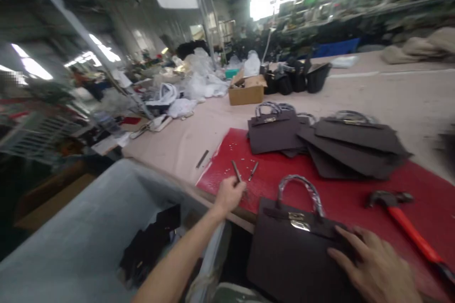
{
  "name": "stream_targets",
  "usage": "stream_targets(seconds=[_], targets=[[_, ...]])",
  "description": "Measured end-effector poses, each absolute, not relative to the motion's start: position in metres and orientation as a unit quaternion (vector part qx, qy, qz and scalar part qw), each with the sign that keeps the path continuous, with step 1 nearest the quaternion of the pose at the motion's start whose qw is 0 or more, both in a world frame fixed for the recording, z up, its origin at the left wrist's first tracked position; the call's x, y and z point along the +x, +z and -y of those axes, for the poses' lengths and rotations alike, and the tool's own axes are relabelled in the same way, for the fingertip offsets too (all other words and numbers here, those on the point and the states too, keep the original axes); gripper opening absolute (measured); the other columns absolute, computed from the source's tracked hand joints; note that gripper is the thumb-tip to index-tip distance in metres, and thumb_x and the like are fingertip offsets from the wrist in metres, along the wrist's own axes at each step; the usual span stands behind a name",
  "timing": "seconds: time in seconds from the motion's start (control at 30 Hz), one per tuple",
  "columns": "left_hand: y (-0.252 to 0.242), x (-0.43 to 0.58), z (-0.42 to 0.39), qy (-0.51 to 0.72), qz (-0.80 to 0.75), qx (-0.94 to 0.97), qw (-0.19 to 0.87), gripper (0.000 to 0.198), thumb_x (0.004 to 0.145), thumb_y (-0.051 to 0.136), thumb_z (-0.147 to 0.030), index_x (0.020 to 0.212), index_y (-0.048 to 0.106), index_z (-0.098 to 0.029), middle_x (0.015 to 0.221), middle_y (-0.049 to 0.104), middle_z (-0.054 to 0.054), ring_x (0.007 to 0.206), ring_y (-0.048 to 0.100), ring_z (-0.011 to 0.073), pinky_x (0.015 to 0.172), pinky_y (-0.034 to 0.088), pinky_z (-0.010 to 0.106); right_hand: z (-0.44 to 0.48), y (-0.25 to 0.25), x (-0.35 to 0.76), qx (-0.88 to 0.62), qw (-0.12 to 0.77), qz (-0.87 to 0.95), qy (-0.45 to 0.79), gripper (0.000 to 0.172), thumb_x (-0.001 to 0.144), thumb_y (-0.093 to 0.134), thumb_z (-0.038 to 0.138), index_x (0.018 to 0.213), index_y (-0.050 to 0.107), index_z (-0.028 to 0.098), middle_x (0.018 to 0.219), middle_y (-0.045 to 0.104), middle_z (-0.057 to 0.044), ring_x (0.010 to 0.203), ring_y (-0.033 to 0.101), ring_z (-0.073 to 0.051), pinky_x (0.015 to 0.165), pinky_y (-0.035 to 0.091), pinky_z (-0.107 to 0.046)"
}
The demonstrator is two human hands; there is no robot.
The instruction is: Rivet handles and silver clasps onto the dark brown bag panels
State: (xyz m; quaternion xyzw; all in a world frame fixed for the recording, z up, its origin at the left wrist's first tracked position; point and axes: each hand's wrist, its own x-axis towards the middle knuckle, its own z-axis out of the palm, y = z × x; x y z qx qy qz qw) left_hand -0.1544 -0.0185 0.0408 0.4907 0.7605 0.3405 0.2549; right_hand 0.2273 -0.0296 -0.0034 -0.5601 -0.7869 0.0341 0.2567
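My left hand (230,194) is closed on a thin dark tool (236,171) above the near edge of a red mat (222,165). Just right of that tool, a second slim tool (253,171) lies on the mat among small white bits. A dark brown handbag (295,258) with a plastic-wrapped handle and a shiny metal clasp lies at the table's near edge. On the bag's right side rests my right hand (373,258), fingers spread over its upper part.
Stacked dark bag pieces (355,147) lie behind on the mat. A hammer (408,227) with an orange handle is at right. A grey-blue bin (88,213) holding dark scraps stands at left. Farther back are a cardboard box (247,94) and plastic wrapping (202,75).
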Motion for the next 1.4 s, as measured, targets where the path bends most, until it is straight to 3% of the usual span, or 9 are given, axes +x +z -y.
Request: stream_targets(seconds=[0.13,0.27,0.47,0.63,0.8,0.9,1.07,1.3,1.4], targets=[[0.052,-0.212,0.005,0.217,-0.828,0.487,0.176,0.025,0.087,0.057,-0.028,0.067,0.064,-0.015,0.070,0.067,0.010,0.079,0.066,0.0248,0.070,0.046,0.032,0.033,-0.006,0.223,-0.586,0.191,0.787,0.001,0.044,0.084,0.053,0.051,0.109,0.073,0.022,0.112,0.066,-0.017,0.098,0.063,-0.038,0.076,0.052,-0.054],[0.066,-0.263,-0.002,0.123,-0.866,0.471,0.118,0.027,0.085,0.054,-0.036,0.071,0.067,-0.017,0.082,0.072,0.017,0.089,0.069,0.0330,0.074,0.048,0.037,0.029,-0.010,0.218,-0.592,0.177,0.786,-0.004,0.044,0.085,0.054,0.052,0.110,0.072,0.021,0.114,0.065,-0.016,0.097,0.061,-0.036,0.077,0.051,-0.051],[0.060,-0.242,-0.005,0.018,-0.856,0.508,0.092,0.029,0.083,0.055,-0.032,0.092,0.071,-0.010,0.105,0.070,0.027,0.104,0.066,0.0422,0.089,0.050,0.050,0.043,0.011,0.213,-0.603,0.154,0.782,0.034,0.039,0.086,0.062,0.041,0.117,0.069,0.019,0.120,0.061,-0.015,0.105,0.058,-0.033,0.087,0.049,-0.048],[0.056,-0.204,0.004,0.023,-0.781,0.621,-0.067,0.033,0.091,0.052,-0.037,0.099,0.067,-0.009,0.106,0.066,0.022,0.100,0.064,0.0368,0.088,0.051,0.049,0.049,0.028,0.197,-0.631,0.135,0.761,0.067,0.039,0.083,0.070,0.035,0.117,0.068,0.018,0.122,0.059,-0.016,0.110,0.054,-0.032,0.092,0.046,-0.049],[0.045,-0.119,0.038,0.154,-0.600,0.783,0.059,0.016,0.092,0.061,-0.033,0.100,0.065,-0.019,0.107,0.066,0.009,0.100,0.061,0.0248,0.089,0.050,0.036,0.041,0.040,0.186,-0.603,0.151,0.779,0.076,0.045,0.080,0.071,0.030,0.122,0.060,0.018,0.133,0.055,-0.015,0.117,0.050,-0.032,0.097,0.041,-0.047],[0.038,-0.078,0.049,0.136,-0.547,0.823,0.061,0.015,0.091,0.066,-0.032,0.100,0.064,-0.021,0.107,0.064,0.008,0.100,0.058,0.0258,0.087,0.047,0.038,0.035,0.043,0.180,-0.561,0.139,0.813,0.067,0.044,0.082,0.070,0.026,0.124,0.059,0.021,0.125,0.060,-0.012,0.113,0.051,-0.029,0.096,0.038,-0.044],[0.034,-0.063,0.045,0.080,-0.505,0.859,0.030,0.004,0.094,0.059,-0.021,0.093,0.062,-0.018,0.097,0.061,0.009,0.094,0.055,0.0264,0.082,0.044,0.039,0.033,0.038,0.175,-0.514,0.098,0.851,0.045,0.016,0.091,0.060,0.024,0.105,0.066,0.020,0.103,0.062,-0.010,0.096,0.050,-0.025,0.083,0.035,-0.038],[0.035,-0.070,0.037,0.060,-0.481,0.874,0.036,0.006,0.092,0.055,-0.013,0.092,0.059,-0.018,0.096,0.061,0.010,0.092,0.054,0.0263,0.080,0.043,0.039,0.033,0.033,0.182,-0.500,0.151,0.846,0.105,0.006,0.091,0.058,0.019,0.095,0.063,0.018,0.097,0.061,-0.008,0.090,0.048,-0.022,0.081,0.036,-0.035],[0.031,-0.072,0.033,0.112,-0.500,0.857,0.054,0.005,0.090,0.057,-0.014,0.088,0.057,-0.019,0.092,0.061,0.008,0.089,0.056,0.0245,0.080,0.045,0.037,0.029,0.039,0.182,-0.509,0.147,0.838,0.129,0.012,0.087,0.061,0.016,0.099,0.062,0.018,0.101,0.062,-0.008,0.092,0.050,-0.021,0.082,0.036,-0.035]])
